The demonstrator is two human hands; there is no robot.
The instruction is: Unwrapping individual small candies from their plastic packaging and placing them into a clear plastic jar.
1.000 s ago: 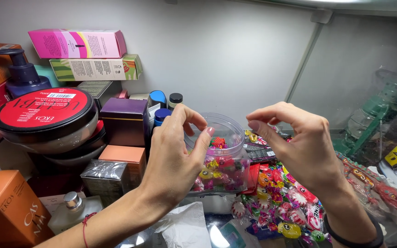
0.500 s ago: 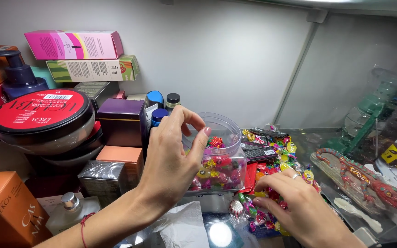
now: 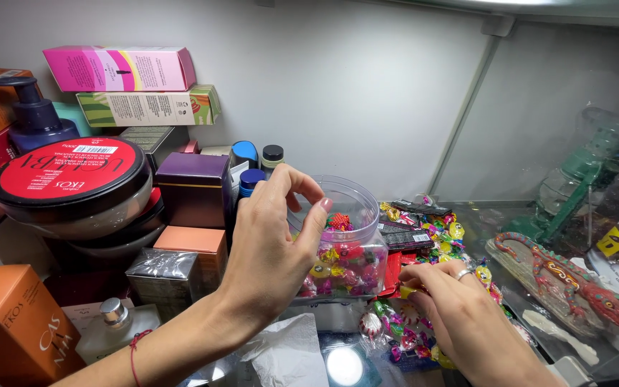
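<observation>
1. I see my left hand [image 3: 270,251] raised at the centre of the view, thumb and fingers curled loosely around the near side of the clear plastic jar [image 3: 342,240]. The index fingertip rests on the jar's rim; the grip is a partly open cup, not a clamp.
2. The jar stands upright with no lid, about half full of bright wrapped candies. It sits just at 3 o'clock of my left palm.
3. My right hand [image 3: 460,315] is low at 5 o'clock from the jar, fingers bent down into the loose pile of candies [image 3: 431,236] on the glass shelf. Thumb and forefinger pinch a small yellow-wrapped candy [image 3: 406,292]; the other fingers are curled. A ring shows on one finger.
4. The pile spreads from 3 o'clock to 5 o'clock of the jar, touching its base.
5. At 9 o'clock of the jar stands a purple box [image 3: 193,188], with an orange box [image 3: 193,245] below it.
6. At 10 o'clock sits a round tub with a red lid [image 3: 69,183].
7. At 3 o'clock, well apart, lies a painted lizard figure [image 3: 567,276].
</observation>
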